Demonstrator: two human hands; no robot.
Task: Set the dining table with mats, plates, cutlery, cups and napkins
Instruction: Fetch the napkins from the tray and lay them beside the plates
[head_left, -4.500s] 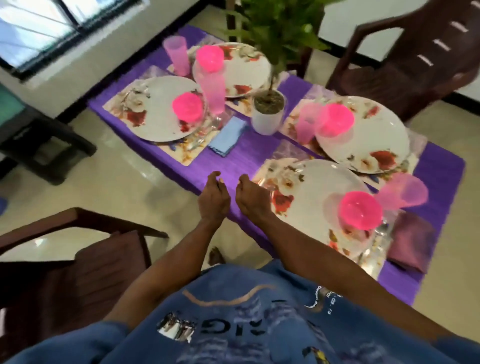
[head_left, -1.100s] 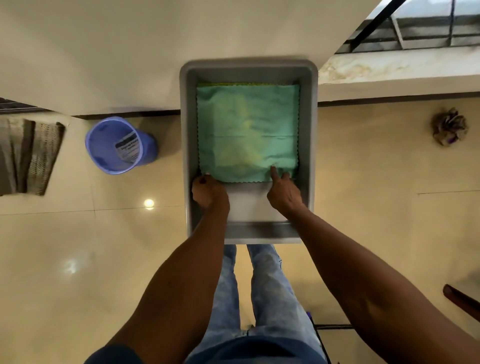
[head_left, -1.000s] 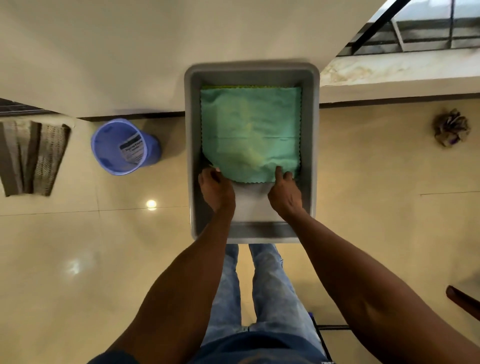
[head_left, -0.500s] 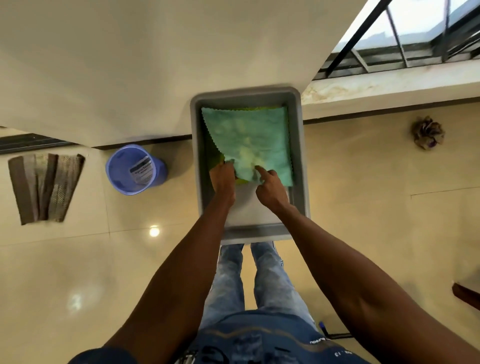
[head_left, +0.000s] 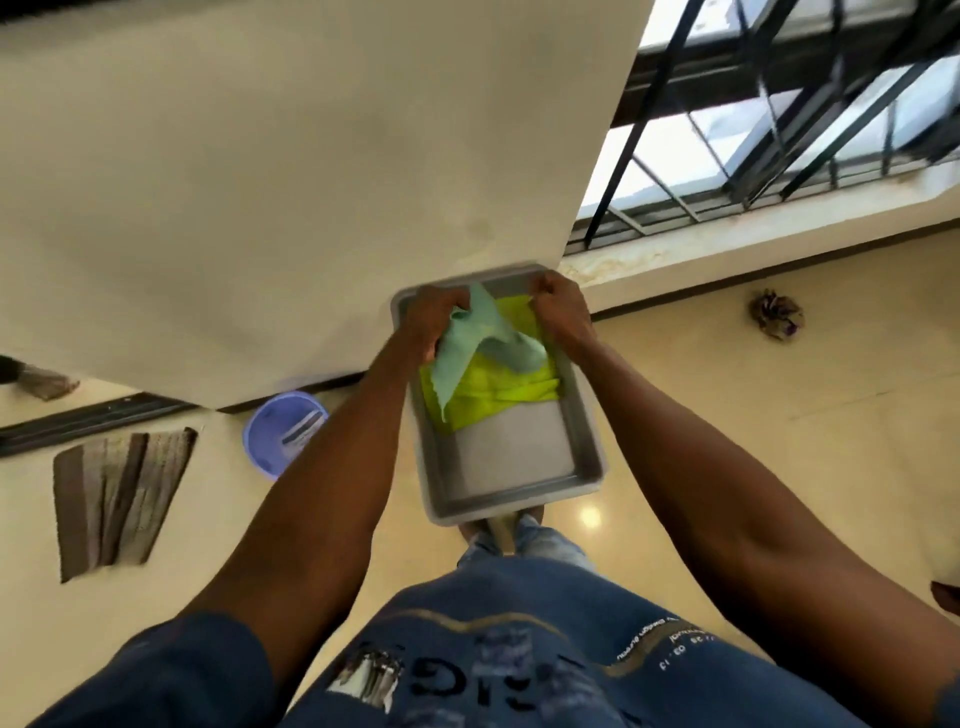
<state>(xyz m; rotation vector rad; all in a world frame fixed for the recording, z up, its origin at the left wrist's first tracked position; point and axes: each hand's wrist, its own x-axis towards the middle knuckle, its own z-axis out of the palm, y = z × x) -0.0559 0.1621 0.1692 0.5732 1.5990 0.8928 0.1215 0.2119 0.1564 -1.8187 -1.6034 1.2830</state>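
Lifting out of the grey tray (head_left: 582, 415), the pale green napkin (head_left: 475, 338) hangs crumpled between both hands, its loose corner drooping toward seven o'clock over a yellow-green cloth (head_left: 498, 395) that lies rumpled in the far half of the tray. The left hand (head_left: 434, 322) has its grip curled round the napkin's edge at about ten o'clock of the tray. The right hand (head_left: 563, 312) is fisted at one o'clock, apparently pinching the opposite corner, though the fingertips are hidden and the frame is blurred. The napkin is soft, thin and very light; it will sag and fold wherever it is unsupported, so two adjacent corners look like the best holds, keeping it spread flat enough to refold. It cannot break or slip much, but it may drag the yellow-green cloth up with it, since the two overlap. The near half of the tray floor shows bare. Outward from there, the tray sits over the tiled floor (head_left: 779, 441) just ahead of the person's feet, its far end against a cream wall (head_left: 311, 182). A blue bucket (head_left: 275, 431) stands at nine o'clock, a striped mat (head_left: 119, 499) beyond it, a barred window (head_left: 779, 104) at two o'clock.
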